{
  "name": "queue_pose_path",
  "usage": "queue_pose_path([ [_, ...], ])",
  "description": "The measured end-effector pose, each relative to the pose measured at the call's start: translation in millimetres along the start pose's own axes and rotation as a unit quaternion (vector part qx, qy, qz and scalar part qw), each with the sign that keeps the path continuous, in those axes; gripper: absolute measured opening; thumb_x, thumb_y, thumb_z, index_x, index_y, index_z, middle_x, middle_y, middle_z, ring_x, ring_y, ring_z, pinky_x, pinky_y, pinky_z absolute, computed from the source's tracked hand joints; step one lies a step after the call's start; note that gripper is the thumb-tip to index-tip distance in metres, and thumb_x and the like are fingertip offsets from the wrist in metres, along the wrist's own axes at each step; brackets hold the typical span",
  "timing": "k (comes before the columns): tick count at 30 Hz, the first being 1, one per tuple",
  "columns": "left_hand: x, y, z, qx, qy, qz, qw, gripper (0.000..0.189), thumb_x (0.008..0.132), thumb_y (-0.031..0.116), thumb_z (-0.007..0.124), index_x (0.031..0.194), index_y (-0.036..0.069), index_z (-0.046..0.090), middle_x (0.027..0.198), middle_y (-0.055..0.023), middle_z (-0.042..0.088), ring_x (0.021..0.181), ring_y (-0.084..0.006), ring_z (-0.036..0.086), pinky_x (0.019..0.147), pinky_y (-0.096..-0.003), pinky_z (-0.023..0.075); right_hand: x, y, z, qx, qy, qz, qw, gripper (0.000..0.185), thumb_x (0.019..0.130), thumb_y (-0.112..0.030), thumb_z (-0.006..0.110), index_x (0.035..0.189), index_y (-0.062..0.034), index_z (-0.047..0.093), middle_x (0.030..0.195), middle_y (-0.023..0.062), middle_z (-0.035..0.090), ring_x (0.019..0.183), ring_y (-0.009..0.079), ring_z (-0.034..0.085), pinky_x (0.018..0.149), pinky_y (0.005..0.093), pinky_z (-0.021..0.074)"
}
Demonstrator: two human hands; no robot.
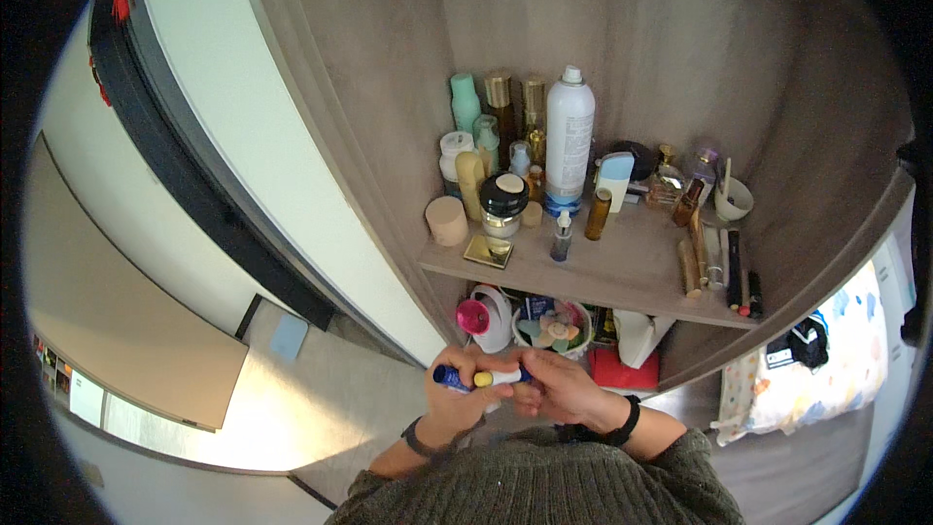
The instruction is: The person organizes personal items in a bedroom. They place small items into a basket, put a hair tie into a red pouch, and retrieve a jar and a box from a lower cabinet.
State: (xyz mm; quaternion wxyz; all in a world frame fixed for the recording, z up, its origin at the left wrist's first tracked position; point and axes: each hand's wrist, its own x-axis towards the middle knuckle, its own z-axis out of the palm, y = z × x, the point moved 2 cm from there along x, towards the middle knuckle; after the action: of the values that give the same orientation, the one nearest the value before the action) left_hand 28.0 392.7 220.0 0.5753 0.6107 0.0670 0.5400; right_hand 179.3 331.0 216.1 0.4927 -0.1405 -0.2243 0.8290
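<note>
My left hand (459,405) is curled around a dark blue cap (447,378), whose round end faces left. Between my two hands lies a small lip-balm-like stick (504,378), white with a yellowish tip and a blue base. The fingers of my right hand (565,388) grip the blue base, and the yellowish tip points left, close to my left fingers. Both hands are held in front of a wooden shelf (619,262), below its front edge. My fingers hide part of the cap and of the stick's base.
Crowded on the shelf are a tall white spray can (570,138), a black-lidded jar (503,208), a brown vial (598,215) and several makeup tubes (713,259). Beneath sit a white basket (519,339) of small items and a red box (623,370). A bed (816,379) is at right.
</note>
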Motion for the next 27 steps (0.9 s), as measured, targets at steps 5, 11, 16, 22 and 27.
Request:
queue_pose_path([
  [5,-2.3,-1.3,-1.7,-0.023,0.072,-0.057,0.996,0.049,0.074,-0.004,0.080,0.085,0.011,0.035,0.099,-0.0207,0.070,0.077,-0.0123,0.056,0.071,-0.0265,0.0476,1.3,-5.0,3.3,-0.618,0.079,-0.366,0.691,0.030,0.090,-0.011,0.067,0.117,-0.0038,0.056,0.096,0.0118,0.063,0.087,0.0236,0.062,0.078,0.0355,0.0494],
  [11,-3.3,-0.9,-4.8,0.204,-0.008,-0.194,0.960,0.031,0.082,0.008,0.074,0.092,0.005,0.045,0.102,-0.0182,0.067,0.084,-0.0232,0.065,0.074,-0.0331,0.0511,-15.9,-28.1,7.1,-0.693,0.141,-0.454,0.541,0.033,0.079,-0.007,0.075,0.111,-0.0043,0.065,0.101,0.0136,0.065,0.087,0.0309,0.062,0.074,0.0384,0.0505],
  [16,-4.6,-9.5,-3.2,0.400,-0.206,-0.250,0.858,0.036,0.083,0.026,0.074,0.105,0.002,0.058,0.091,-0.0174,0.065,0.085,-0.0362,0.066,0.073,-0.0404,0.0510,-26.0,-39.4,7.5,-0.801,0.085,-0.276,0.524,0.025,0.088,-0.020,0.067,0.111,-0.0115,0.066,0.089,0.0106,0.061,0.083,0.0316,0.061,0.072,0.0399,0.0505],
  [22,-7.7,-20.5,2.6,0.330,-0.243,-0.218,0.886,0.055,0.084,0.024,0.075,0.123,0.002,0.043,0.094,-0.0191,0.065,0.087,-0.0349,0.067,0.074,-0.0412,0.0516,-29.0,-28.7,7.7,-0.833,0.092,-0.190,0.512,0.028,0.089,-0.027,0.065,0.113,-0.0132,0.063,0.096,0.0105,0.066,0.086,0.0309,0.066,0.070,0.0411,0.0528],
  [27,-7.3,-27.8,4.6,0.269,-0.217,-0.213,0.914,0.084,0.075,0.017,0.084,0.134,0.004,0.026,0.106,-0.0148,0.059,0.096,-0.0250,0.062,0.084,-0.0390,0.0496,-31.1,-30.1,20.7,-0.833,0.072,-0.156,0.526,0.032,0.087,-0.028,0.067,0.115,-0.0134,0.062,0.099,0.0097,0.068,0.087,0.0312,0.067,0.071,0.0404,0.0543],
])
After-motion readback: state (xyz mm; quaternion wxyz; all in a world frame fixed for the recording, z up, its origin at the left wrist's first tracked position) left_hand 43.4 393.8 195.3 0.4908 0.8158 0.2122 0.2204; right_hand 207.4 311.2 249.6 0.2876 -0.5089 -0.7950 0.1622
